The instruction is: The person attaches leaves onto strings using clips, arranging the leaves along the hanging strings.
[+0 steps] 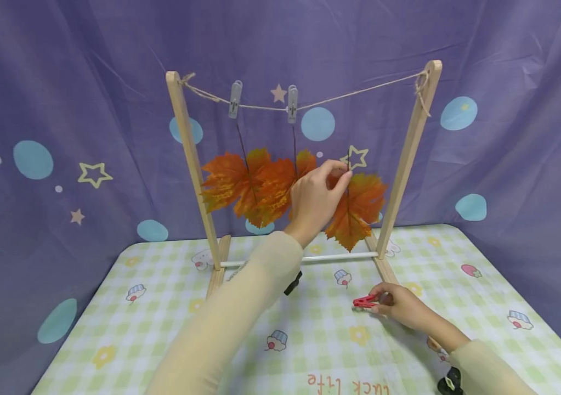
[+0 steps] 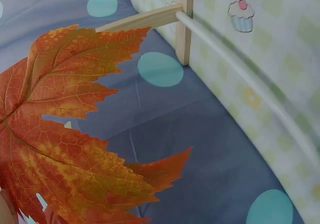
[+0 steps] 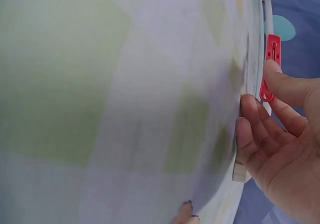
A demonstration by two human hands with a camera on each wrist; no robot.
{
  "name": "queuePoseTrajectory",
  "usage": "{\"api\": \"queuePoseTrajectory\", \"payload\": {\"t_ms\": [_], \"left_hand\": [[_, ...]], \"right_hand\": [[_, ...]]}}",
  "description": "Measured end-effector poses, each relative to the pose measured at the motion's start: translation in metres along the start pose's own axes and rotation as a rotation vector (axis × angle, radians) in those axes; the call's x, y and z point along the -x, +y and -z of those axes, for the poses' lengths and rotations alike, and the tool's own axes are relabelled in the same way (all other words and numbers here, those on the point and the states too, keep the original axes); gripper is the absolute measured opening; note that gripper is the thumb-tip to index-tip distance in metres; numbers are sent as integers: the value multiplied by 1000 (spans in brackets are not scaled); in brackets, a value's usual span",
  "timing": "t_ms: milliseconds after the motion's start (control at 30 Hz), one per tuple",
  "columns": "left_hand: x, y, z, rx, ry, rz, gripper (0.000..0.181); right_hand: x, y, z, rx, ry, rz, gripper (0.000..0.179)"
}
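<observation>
My left hand [image 1: 315, 196] pinches the thin stem of an orange maple leaf [image 1: 356, 211], which hangs below the right part of a twine line [image 1: 359, 88]. In the left wrist view, a leaf [image 2: 65, 149] fills much of the left side. Low over the tabletop, my right hand [image 1: 403, 308] holds a red clothespin [image 1: 364, 302] between thumb and fingers; the right wrist view shows the clothespin [image 3: 272, 54] too. Two grey clothespins, one left [image 1: 235, 100] and one right [image 1: 292, 104], sit on the twine with maple leaves [image 1: 233, 181] hanging beneath them. My left hand partly covers the second leaf.
Two wooden posts, left [image 1: 191, 164] and right [image 1: 408, 159], carry the twine, and a white rod [image 1: 339, 257] joins them low down. The frame stands on a checkered tablecloth [image 1: 162, 329]. A purple curtain [image 1: 112, 55] hangs behind it.
</observation>
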State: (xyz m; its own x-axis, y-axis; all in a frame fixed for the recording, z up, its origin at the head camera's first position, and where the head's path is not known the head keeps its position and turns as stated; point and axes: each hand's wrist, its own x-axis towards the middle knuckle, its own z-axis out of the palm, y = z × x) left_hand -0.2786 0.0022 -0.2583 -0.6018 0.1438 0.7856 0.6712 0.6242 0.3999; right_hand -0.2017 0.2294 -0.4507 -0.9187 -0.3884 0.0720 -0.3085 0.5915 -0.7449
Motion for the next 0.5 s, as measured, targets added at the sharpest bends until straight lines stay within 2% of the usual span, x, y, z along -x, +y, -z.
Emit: {"api": "queuePoseTrajectory", "payload": {"t_ms": [100,233,500], "left_hand": [[-7,2,-2,-29,-11,-5,20],[-15,3,-4,-73,-49,-5,21],[-31,4,-6,-140,-47,-19,20]], "right_hand": [[3,-6,3,-13,21,-28,24],[4,-18,14,-8,96,-44,30],[2,-44,52,-33,238,-36,43]]}}
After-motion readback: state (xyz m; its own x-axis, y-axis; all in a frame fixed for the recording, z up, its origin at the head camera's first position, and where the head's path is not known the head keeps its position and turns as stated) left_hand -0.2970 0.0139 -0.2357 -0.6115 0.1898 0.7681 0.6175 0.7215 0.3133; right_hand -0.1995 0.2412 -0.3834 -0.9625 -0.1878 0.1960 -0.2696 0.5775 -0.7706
